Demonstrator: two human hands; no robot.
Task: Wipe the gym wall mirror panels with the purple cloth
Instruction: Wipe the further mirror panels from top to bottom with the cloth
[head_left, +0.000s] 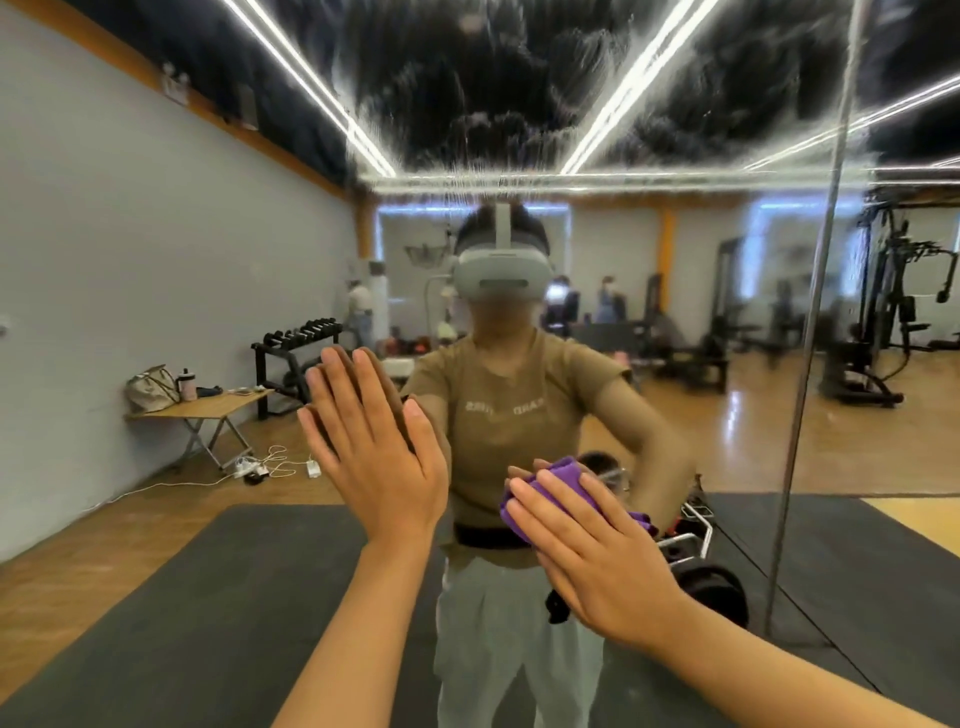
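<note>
The mirror panel (597, 260) fills pretty much the whole view, with streaky smears up top and a vertical seam (810, 364) to the next panel on the right. Left hand (379, 457) is flat on the glass, fingers straight, holding nothing. Right hand (587, 551) presses the bunched purple cloth (558, 475) against the glass low down, fingers mostly straight. My worry: that bare palm will probably leave fresh prints, and a wadded cloth may just spread streaks. Reflected behind: wood gym floor, black mat, dumbbell rack (296, 343).

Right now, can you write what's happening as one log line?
step: wiping | right hand: presses bunched purple cloth on mirror panel | left hand: flat on glass | upper glass: streaky
</note>
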